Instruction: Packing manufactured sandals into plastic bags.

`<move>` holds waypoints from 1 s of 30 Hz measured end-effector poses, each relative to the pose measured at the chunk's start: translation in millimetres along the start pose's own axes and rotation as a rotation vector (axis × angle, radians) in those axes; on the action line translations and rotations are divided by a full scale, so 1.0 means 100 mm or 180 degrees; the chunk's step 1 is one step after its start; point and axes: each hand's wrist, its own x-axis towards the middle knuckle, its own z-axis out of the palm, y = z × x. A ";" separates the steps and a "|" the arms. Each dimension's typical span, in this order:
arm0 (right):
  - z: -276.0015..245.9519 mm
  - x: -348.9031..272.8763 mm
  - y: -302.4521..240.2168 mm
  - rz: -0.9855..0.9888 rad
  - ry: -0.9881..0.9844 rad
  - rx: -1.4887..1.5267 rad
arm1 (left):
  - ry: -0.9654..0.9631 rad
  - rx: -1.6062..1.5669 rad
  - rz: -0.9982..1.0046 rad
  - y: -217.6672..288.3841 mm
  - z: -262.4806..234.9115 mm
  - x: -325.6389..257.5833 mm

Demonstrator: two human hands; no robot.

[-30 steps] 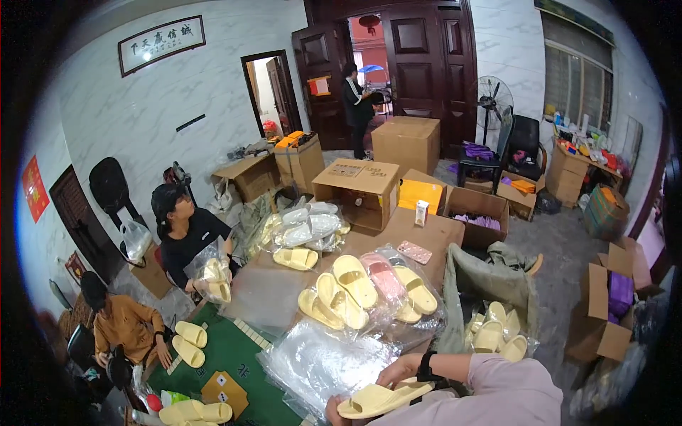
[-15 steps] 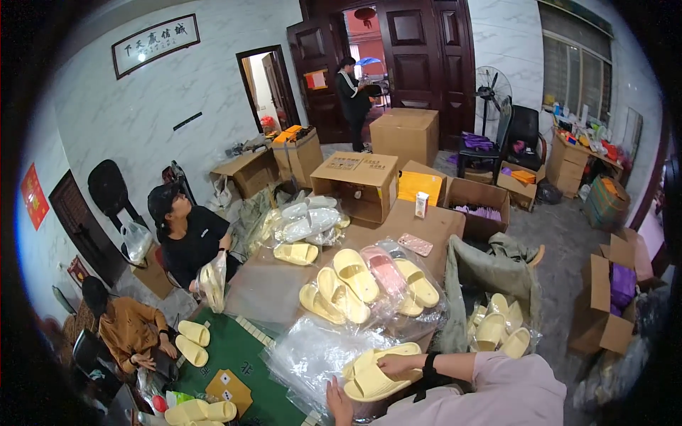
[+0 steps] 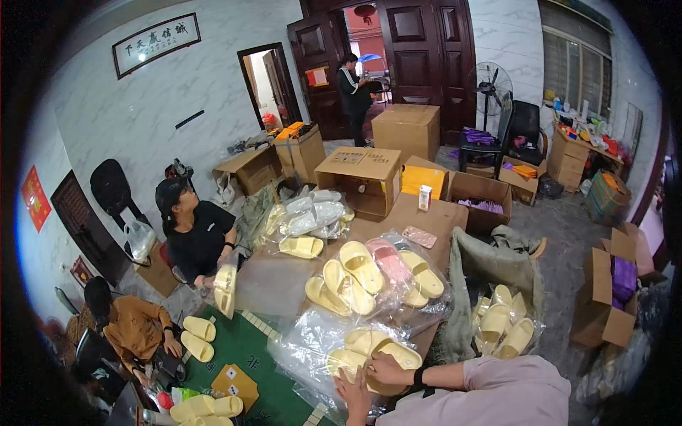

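Yellow slippers (image 3: 398,354) lie close together on a pile of clear plastic bags (image 3: 302,353) at the near table edge. My right hand (image 3: 386,370) is closed on one of them, its fingertips hidden against the slipper. Beside it, my left hand (image 3: 353,395) grips the near edge of the left slipper (image 3: 342,361). Just beyond are bagged yellow slippers (image 3: 361,266) and a bagged pink pair (image 3: 389,261).
Silvery bagged slippers (image 3: 312,214), a phone (image 3: 419,237) and an open carton (image 3: 359,177) sit farther back. Right of the table, a grey-green sack (image 3: 490,259) holds bagged slippers. At left, a person in black (image 3: 199,238) handles bagged slippers; another in brown (image 3: 138,323) sits nearby.
The slippers have gone from stacked in my right hand to spread out on the bags. My left hand has come up to them. The person in black has raised the bagged slippers upright.
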 end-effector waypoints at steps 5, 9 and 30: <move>0.04 0.07 -0.19 0.0316 -0.0078 -0.0102 | -0.0097 0.0716 0.0252 0.17 -0.21 -0.13; 0.19 0.11 -0.26 0.0179 0.0043 -0.0273 | 0.0316 0.0467 0.0428 0.04 -0.26 -0.20; 0.51 -0.20 -0.20 0.0500 0.0811 0.0619 | 0.0010 0.0877 0.1458 -0.15 -0.47 -0.34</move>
